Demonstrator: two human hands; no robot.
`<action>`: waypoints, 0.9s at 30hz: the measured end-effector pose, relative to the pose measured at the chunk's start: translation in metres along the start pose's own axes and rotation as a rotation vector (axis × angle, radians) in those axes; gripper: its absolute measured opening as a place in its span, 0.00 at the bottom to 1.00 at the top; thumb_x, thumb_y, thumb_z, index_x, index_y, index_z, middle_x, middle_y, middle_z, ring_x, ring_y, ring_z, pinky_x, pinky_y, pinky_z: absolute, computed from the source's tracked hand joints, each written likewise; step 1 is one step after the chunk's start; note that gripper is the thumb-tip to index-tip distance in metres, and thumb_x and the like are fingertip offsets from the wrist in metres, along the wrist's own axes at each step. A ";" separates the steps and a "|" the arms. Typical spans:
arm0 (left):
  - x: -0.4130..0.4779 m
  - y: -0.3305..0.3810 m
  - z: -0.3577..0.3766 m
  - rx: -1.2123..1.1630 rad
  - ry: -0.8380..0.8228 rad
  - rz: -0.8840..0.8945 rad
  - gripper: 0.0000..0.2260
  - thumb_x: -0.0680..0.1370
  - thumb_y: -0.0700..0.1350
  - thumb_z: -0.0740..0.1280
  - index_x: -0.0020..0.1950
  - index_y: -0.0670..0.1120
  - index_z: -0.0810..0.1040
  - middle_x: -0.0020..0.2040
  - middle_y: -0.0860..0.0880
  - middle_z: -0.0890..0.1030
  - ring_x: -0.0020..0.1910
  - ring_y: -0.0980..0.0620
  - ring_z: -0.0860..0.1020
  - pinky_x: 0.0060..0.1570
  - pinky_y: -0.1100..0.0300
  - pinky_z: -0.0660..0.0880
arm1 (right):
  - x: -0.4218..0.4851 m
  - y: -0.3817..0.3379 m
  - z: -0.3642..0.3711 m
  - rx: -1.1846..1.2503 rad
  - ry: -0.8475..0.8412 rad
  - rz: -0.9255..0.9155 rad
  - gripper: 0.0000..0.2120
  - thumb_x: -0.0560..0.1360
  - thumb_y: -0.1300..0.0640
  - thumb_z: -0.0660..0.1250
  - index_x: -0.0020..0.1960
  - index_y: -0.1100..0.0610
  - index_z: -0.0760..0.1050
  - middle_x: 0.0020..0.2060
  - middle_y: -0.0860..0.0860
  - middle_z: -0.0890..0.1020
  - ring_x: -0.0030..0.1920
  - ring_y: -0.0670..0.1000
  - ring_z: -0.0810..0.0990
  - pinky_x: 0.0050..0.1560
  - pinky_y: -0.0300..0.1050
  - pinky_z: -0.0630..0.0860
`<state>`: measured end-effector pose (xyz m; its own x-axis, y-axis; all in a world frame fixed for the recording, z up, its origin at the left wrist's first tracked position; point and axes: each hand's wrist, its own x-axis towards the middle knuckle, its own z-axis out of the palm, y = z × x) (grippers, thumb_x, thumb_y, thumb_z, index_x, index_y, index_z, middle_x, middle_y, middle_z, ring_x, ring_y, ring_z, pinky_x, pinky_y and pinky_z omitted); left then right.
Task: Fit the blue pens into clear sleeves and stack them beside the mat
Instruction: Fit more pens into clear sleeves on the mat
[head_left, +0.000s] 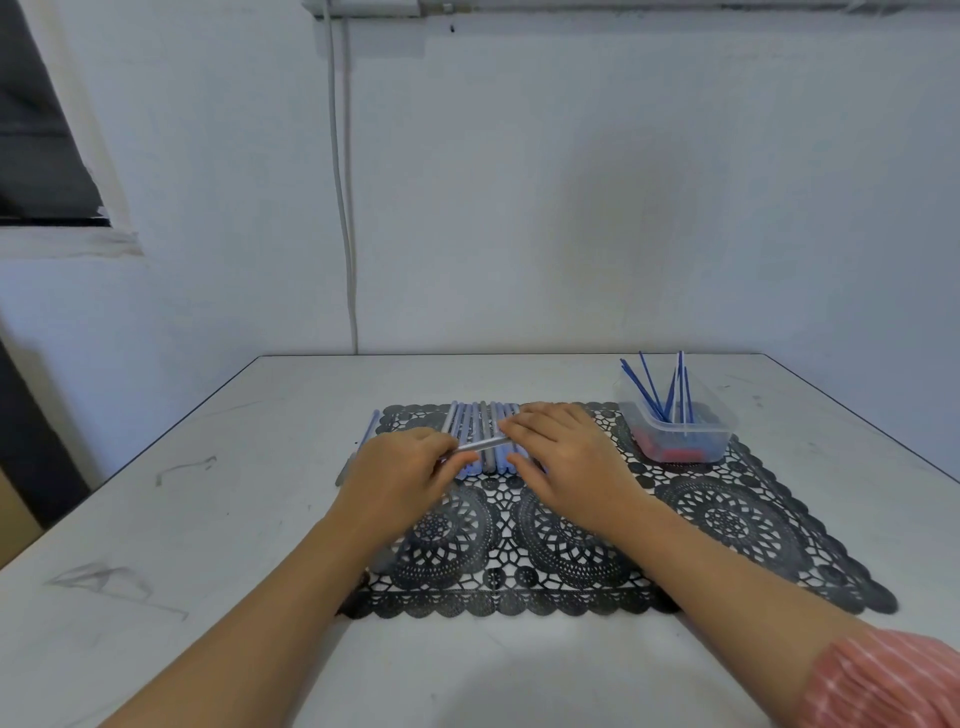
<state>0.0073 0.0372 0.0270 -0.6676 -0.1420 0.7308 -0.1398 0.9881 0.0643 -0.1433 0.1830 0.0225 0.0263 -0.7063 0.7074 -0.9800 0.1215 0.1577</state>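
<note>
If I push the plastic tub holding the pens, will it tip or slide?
Probably it slides rather than tips: the tub looks low and wide, with red pieces weighting its bottom. The lace mat may snag it. The thin pens lean loosely, so they would likely rattle.

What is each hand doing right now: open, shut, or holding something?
Left hand: pinches one end of a clear sleeve.
Right hand: pinches the other end of it.
</note>
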 end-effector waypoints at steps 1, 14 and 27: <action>0.000 -0.001 0.000 0.000 -0.003 -0.004 0.20 0.76 0.60 0.56 0.38 0.49 0.82 0.28 0.56 0.76 0.23 0.60 0.68 0.24 0.71 0.60 | 0.000 0.000 0.000 0.014 0.009 -0.009 0.15 0.75 0.53 0.61 0.56 0.59 0.79 0.49 0.51 0.83 0.51 0.52 0.79 0.53 0.48 0.75; 0.000 -0.003 -0.005 -0.044 -0.034 0.006 0.17 0.74 0.59 0.59 0.39 0.50 0.82 0.27 0.59 0.72 0.23 0.62 0.66 0.25 0.75 0.58 | -0.001 -0.001 -0.001 0.233 0.142 0.042 0.14 0.74 0.59 0.64 0.60 0.57 0.77 0.43 0.51 0.82 0.45 0.49 0.76 0.49 0.41 0.73; 0.000 -0.003 -0.007 -0.028 -0.056 0.023 0.17 0.74 0.59 0.60 0.36 0.51 0.81 0.26 0.58 0.72 0.23 0.62 0.66 0.24 0.73 0.59 | 0.001 -0.002 -0.006 0.120 0.009 0.026 0.15 0.74 0.51 0.61 0.49 0.60 0.82 0.42 0.53 0.79 0.40 0.52 0.77 0.40 0.43 0.77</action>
<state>0.0130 0.0351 0.0317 -0.7102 -0.1220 0.6933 -0.1041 0.9922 0.0679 -0.1398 0.1863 0.0268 0.0016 -0.6975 0.7166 -0.9969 0.0552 0.0560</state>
